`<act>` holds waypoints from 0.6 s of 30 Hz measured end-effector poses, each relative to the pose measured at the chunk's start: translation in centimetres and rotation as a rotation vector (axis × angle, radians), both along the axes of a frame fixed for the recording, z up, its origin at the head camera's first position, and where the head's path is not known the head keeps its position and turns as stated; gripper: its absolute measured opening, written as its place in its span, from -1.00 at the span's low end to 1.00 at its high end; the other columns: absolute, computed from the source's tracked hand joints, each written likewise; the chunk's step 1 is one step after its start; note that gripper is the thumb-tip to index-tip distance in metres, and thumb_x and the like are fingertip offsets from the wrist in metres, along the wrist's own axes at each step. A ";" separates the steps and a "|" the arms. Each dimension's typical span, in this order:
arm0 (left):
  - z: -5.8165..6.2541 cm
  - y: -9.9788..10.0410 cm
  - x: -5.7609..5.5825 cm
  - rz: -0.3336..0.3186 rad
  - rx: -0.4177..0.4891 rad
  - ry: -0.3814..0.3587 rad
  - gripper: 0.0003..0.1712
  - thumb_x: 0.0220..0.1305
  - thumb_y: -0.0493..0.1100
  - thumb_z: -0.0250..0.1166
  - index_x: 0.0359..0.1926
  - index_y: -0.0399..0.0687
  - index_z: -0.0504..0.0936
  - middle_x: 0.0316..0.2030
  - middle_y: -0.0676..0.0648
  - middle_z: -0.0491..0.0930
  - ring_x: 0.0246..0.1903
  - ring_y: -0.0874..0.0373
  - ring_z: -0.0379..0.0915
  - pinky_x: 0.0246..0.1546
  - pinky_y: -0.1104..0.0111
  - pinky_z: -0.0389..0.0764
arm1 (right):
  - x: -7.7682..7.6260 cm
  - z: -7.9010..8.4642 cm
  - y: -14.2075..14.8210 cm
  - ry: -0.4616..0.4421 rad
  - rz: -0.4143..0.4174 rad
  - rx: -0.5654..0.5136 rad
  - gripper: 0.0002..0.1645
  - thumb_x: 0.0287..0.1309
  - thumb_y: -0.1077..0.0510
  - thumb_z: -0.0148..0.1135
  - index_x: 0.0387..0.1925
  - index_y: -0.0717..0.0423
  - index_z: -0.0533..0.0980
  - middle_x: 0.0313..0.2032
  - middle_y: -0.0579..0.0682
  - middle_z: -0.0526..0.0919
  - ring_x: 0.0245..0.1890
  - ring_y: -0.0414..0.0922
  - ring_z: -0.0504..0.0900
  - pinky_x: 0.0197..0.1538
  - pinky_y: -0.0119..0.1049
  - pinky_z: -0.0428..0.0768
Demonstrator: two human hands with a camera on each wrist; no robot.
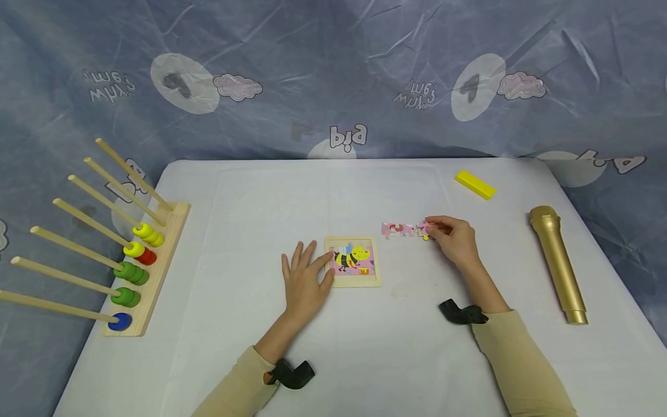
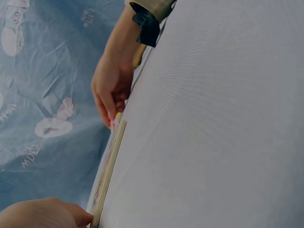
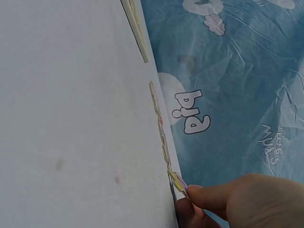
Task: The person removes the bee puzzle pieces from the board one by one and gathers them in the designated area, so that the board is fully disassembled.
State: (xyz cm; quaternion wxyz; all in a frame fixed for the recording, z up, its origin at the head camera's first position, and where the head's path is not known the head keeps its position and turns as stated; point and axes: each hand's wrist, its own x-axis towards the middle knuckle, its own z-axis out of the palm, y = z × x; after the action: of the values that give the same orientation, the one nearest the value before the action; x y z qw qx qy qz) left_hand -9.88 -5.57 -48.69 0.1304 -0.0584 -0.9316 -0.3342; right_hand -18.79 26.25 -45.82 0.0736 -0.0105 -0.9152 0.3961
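A square wooden puzzle tray point(image 1: 378, 263) lies on the table, its bee picture point(image 1: 352, 255) made of fitted pieces. My left hand point(image 1: 304, 288) rests at the tray's left edge, fingers spread, index finger and thumb touching the frame. In the left wrist view the left thumb point(image 2: 78, 214) meets the frame's side. To the tray's upper right, my right hand point(image 1: 457, 241) pinches a pink and yellow puzzle piece point(image 3: 177, 182) between thumb and fingers. This piece sits at the right end of a short row of pink pieces point(image 1: 398, 230); whether it is interlocked with them I cannot tell.
A wooden bead stacker point(image 1: 169, 249) with tall pegs and coloured beads stands at the left. A yellow block point(image 1: 475, 184) lies at the back right. The gold microphone point(image 1: 560, 266) lies near the right edge of the white-covered table point(image 1: 385, 359).
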 end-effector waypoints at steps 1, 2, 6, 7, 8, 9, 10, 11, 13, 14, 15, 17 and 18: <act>0.0 0.0 0.0 0.000 0.000 -0.001 -0.63 0.21 -0.12 0.32 0.06 0.00 0.70 0.33 -0.23 0.40 0.44 -0.26 0.05 0.35 -0.33 -0.19 | 0.0 -0.1 0.0 0.004 0.000 0.012 -0.73 0.22 0.22 0.27 -0.06 0.22 0.66 -0.31 0.19 0.71 -0.52 -0.41 0.45 -0.49 -0.57 0.41; 0.0 0.0 0.0 0.000 -0.001 -0.003 -0.63 0.22 -0.12 0.32 0.06 0.00 0.70 0.33 -0.23 0.40 0.44 -0.25 0.05 0.35 -0.32 -0.19 | 0.0 -0.1 0.0 0.008 0.000 0.025 -0.73 0.22 0.22 0.26 -0.06 0.22 0.66 -0.31 0.19 0.71 -0.51 -0.39 0.45 -0.47 -0.57 0.40; 0.0 0.0 0.0 0.001 -0.002 -0.005 -0.64 0.22 -0.12 0.32 0.06 0.01 0.70 0.33 -0.22 0.40 0.44 -0.25 0.05 0.35 -0.32 -0.19 | 0.0 -0.3 -0.1 0.041 -0.002 0.063 -0.73 0.20 0.25 0.26 -0.07 0.24 0.66 -0.30 0.19 0.69 -0.43 -0.31 0.46 -0.39 -0.61 0.37; 0.0 0.0 0.0 0.001 -0.002 -0.007 -0.64 0.22 -0.12 0.31 0.06 0.01 0.70 0.33 -0.22 0.40 0.44 -0.24 0.05 0.36 -0.32 -0.19 | 0.0 -0.4 -0.1 0.050 -0.002 0.070 -0.74 0.19 0.26 0.27 -0.08 0.24 0.66 -0.30 0.20 0.68 -0.42 -0.30 0.46 -0.37 -0.61 0.36; -0.1 0.0 0.0 0.002 -0.003 -0.008 -0.64 0.22 -0.12 0.31 0.06 0.01 0.70 0.33 -0.22 0.40 0.44 -0.24 0.05 0.36 -0.32 -0.19 | 0.0 -0.4 -0.1 0.056 -0.002 0.075 -0.74 0.18 0.27 0.27 -0.08 0.25 0.66 -0.30 0.20 0.68 -0.41 -0.29 0.45 -0.36 -0.62 0.36; 0.0 0.0 0.1 0.002 -0.003 -0.006 -0.64 0.22 -0.12 0.31 0.06 0.01 0.70 0.33 -0.22 0.40 0.44 -0.24 0.05 0.36 -0.32 -0.19 | 0.0 -0.5 -0.1 0.062 0.000 0.078 -0.74 0.18 0.28 0.27 -0.09 0.25 0.66 -0.30 0.20 0.67 -0.41 -0.28 0.45 -0.35 -0.62 0.35; -0.1 0.0 0.0 0.002 -0.003 -0.006 -0.64 0.22 -0.12 0.31 0.06 0.01 0.70 0.33 -0.22 0.40 0.44 -0.24 0.05 0.36 -0.32 -0.19 | 0.0 -0.5 -0.2 0.067 0.003 0.081 -0.74 0.18 0.28 0.27 -0.09 0.26 0.66 -0.31 0.19 0.66 -0.41 -0.27 0.44 -0.34 -0.62 0.35; -0.1 0.0 0.0 0.001 -0.003 -0.006 -0.63 0.22 -0.12 0.31 0.06 0.01 0.70 0.33 -0.22 0.40 0.44 -0.24 0.05 0.36 -0.32 -0.19 | 0.0 -0.5 -0.2 0.071 0.006 0.082 -0.75 0.18 0.28 0.27 -0.10 0.26 0.66 -0.31 0.19 0.66 -0.41 -0.28 0.44 -0.34 -0.62 0.35; -0.1 0.0 0.0 0.001 -0.004 -0.004 -0.63 0.22 -0.11 0.31 0.06 0.01 0.70 0.33 -0.22 0.40 0.44 -0.24 0.05 0.36 -0.32 -0.19 | 0.0 -0.5 -0.2 0.076 0.011 0.085 -0.75 0.18 0.28 0.27 -0.10 0.27 0.66 -0.32 0.19 0.65 -0.41 -0.29 0.44 -0.34 -0.61 0.35; -0.1 0.0 0.0 0.000 -0.006 -0.003 -0.63 0.22 -0.11 0.31 0.06 0.01 0.69 0.33 -0.21 0.40 0.44 -0.25 0.05 0.36 -0.32 -0.19 | 0.0 -0.5 -0.2 0.079 0.013 0.088 -0.75 0.18 0.28 0.27 -0.10 0.27 0.66 -0.32 0.18 0.65 -0.42 -0.29 0.44 -0.34 -0.61 0.35; -0.1 -0.1 0.0 0.001 -0.005 -0.001 -0.63 0.22 -0.11 0.31 0.06 0.01 0.70 0.33 -0.21 0.40 0.44 -0.25 0.06 0.35 -0.32 -0.19 | 0.0 -0.6 -0.2 0.083 0.016 0.092 -0.76 0.18 0.28 0.27 -0.11 0.27 0.67 -0.33 0.18 0.64 -0.42 -0.27 0.44 -0.34 -0.61 0.34; -0.1 -0.1 0.0 0.001 -0.005 0.002 -0.63 0.22 -0.11 0.31 0.06 0.02 0.70 0.33 -0.21 0.40 0.44 -0.25 0.06 0.35 -0.32 -0.18 | 0.0 -0.6 -0.2 0.094 0.019 0.103 -0.77 0.17 0.29 0.28 -0.12 0.27 0.67 -0.35 0.17 0.63 -0.42 -0.25 0.44 -0.35 -0.59 0.34; -0.1 -0.1 0.0 0.000 -0.005 0.002 -0.63 0.22 -0.11 0.31 0.06 0.02 0.70 0.33 -0.21 0.41 0.44 -0.25 0.06 0.35 -0.32 -0.18 | 0.0 -0.7 -0.2 0.098 0.019 0.108 -0.77 0.17 0.29 0.28 -0.13 0.28 0.67 -0.36 0.17 0.62 -0.42 -0.23 0.44 -0.35 -0.58 0.34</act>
State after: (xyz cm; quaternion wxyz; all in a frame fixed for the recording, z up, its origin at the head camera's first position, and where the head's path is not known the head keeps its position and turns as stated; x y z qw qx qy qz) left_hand -9.87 -5.64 -48.78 0.1313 -0.0589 -0.9323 -0.3317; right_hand -18.82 26.02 -46.51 0.1150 0.0214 -0.9306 0.3468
